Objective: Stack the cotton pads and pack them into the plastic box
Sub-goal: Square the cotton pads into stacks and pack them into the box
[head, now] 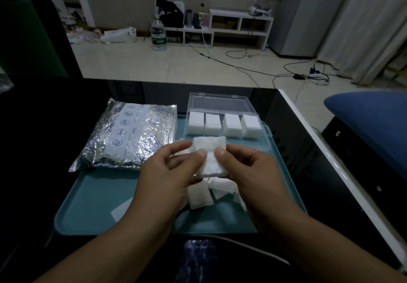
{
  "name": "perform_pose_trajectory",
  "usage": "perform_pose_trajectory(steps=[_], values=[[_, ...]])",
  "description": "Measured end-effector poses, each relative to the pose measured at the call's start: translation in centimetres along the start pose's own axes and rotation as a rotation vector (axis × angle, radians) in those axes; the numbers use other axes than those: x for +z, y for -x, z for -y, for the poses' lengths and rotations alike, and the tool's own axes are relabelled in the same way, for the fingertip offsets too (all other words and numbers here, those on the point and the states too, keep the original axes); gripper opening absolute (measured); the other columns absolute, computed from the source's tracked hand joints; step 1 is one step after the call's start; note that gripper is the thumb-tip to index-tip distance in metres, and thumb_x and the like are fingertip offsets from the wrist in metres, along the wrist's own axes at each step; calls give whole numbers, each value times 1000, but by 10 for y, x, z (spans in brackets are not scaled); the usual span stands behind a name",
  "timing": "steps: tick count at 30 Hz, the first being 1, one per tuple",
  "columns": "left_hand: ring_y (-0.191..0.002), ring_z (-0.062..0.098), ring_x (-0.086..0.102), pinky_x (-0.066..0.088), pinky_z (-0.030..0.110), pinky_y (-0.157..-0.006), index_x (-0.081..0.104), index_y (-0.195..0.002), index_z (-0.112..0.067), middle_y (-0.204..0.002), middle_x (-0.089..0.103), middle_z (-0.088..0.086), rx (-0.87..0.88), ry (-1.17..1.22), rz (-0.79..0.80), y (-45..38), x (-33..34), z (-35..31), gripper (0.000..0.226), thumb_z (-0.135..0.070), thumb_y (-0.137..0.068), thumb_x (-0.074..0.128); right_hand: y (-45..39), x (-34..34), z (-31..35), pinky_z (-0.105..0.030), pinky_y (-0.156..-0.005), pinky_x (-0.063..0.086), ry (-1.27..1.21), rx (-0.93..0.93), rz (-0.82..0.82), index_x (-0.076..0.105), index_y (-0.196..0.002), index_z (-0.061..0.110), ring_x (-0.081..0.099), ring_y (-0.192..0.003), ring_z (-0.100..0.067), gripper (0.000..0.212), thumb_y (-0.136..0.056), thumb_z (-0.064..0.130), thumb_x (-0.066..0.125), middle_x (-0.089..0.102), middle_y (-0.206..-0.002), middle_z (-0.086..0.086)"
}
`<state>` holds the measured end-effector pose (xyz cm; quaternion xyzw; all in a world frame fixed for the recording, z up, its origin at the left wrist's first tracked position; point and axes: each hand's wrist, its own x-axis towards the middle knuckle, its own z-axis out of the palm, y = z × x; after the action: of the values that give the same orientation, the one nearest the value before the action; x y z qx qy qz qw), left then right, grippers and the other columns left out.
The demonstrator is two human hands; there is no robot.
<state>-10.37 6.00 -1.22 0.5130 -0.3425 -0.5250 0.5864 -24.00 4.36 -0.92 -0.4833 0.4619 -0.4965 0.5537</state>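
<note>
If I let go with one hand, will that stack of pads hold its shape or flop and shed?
The stack of pads, pinched by the left hand and right hand, looks soft and fluffy, so it will probably sag. It seems loose, so pads may slide apart. It is likely very light, like the loose pads on the tray.

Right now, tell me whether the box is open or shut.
Open: the box lid is swung back, pads showing inside.

Foil bag (130, 135) blocks tray's (92, 194) left; front-left corner free.
</note>
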Motion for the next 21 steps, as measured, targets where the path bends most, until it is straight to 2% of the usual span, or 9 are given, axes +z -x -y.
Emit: perform_pose_trajectory(steps=[3,7,9,11,13,15,18,21], values=[[-83,22,74,59,38,-81,65,-107,-15,-86,76,6,-85,-56,45,1,1,1,40,-28,-71,76,-1,-1,-1,-42,-88,57,15,1,-17,73,-100,7,73,-89,-23,14,-91,12,64,76,-92,-7],[-83,25,73,59,33,-79,71,-102,-4,-92,76,12,-90,-50,44,-2,-3,-2,26,-15,-78,74,-5,-4,5,-38,-86,57,96,35,24,73,-101,12,72,-90,-20,15,-92,18,63,76,-92,-3],[-80,23,72,59,36,-81,69,-100,-3,-92,75,12,-111,5,-5,-6,-7,-6,25,-13,-78,75,-14,-15,9,-27,-79,55,305,-59,-25,74,-98,18,70,-85,-10,15,-93,23,62,76,-87,2],[-74,19,69,57,37,-81,66,-90,-5,-81,73,8,-141,59,-26,-9,-8,-9,11,-9,-82,72,-23,-30,11,-18,-77,50,688,-199,-74,73,-103,21,65,-83,-1,17,-91,27,63,73,-90,9],[-70,17,67,56,38,-80,64,-84,-5,-72,71,6,-166,78,-36,-9,-7,-9,4,-6,-84,68,-28,-41,9,-21,-84,48,1058,-234,-21,71,-112,21,62,-92,-3,26,-90,34,63,70,-103,9],[-68,17,68,57,37,-76,62,-84,-5,-72,69,7,-175,92,-42,-10,-6,-8,4,-5,-85,66,-28,-45,2,-29,-91,46,1290,-162,75,68,-116,21,59,-103,-13,35,-89,42,62,67,-111,4],[-68,22,71,57,36,-68,62,-85,-5,-74,70,8,-169,91,-48,-10,-6,-6,4,-4,-86,65,-26,-39,-7,-33,-87,44,1460,-78,176,67,-108,25,50,-106,-21,36,-85,52,60,59,-105,0],[-72,25,72,55,34,-65,62,-86,-7,-80,71,10,-160,67,-43,-10,-7,-4,4,-6,-86,66,-25,-31,-8,-34,-86,42,1497,-69,179,65,-105,23,47,-105,-22,33,-84,49,62,55,-102,0]])
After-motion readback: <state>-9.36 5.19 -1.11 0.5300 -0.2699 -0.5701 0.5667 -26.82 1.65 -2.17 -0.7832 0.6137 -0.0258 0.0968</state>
